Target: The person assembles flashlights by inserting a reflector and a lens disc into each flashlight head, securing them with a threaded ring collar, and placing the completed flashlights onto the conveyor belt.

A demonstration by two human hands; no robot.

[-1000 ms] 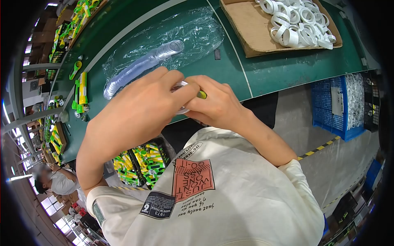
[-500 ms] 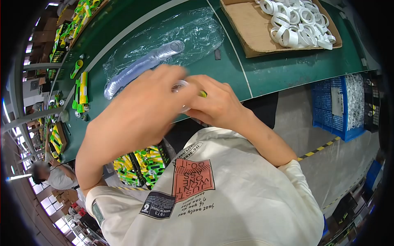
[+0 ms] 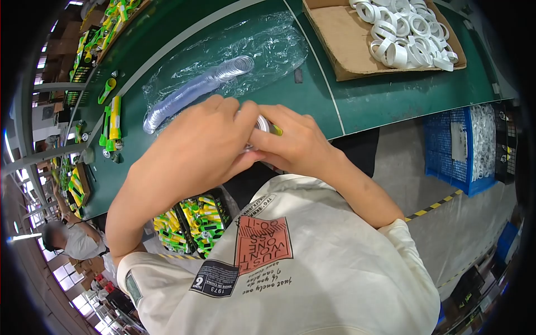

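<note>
My left hand (image 3: 209,142) and my right hand (image 3: 296,139) meet above the near edge of the green worktable. Between them a white ring (image 3: 262,124) shows, with the left fingers closed on its near side. A small yellow-green part of what looks like a flashlight (image 3: 276,129) peeks out between the right fingers, which are wrapped round it; most of it is hidden. Just beyond the left hand, a long stack of clear round discs (image 3: 190,94) lies on a crumpled clear plastic bag (image 3: 273,50).
A cardboard tray (image 3: 340,44) with several white rings (image 3: 396,54) sits at the back right. Green and yellow flashlights (image 3: 114,118) lie at the left, and more fill a crate (image 3: 192,223) below. A blue crate (image 3: 446,148) stands right. Another person (image 3: 78,240) is far left.
My left hand, blurred before, has lowered onto the ring, its fingers now closing against the right hand. The right hand stays nearly in place.
</note>
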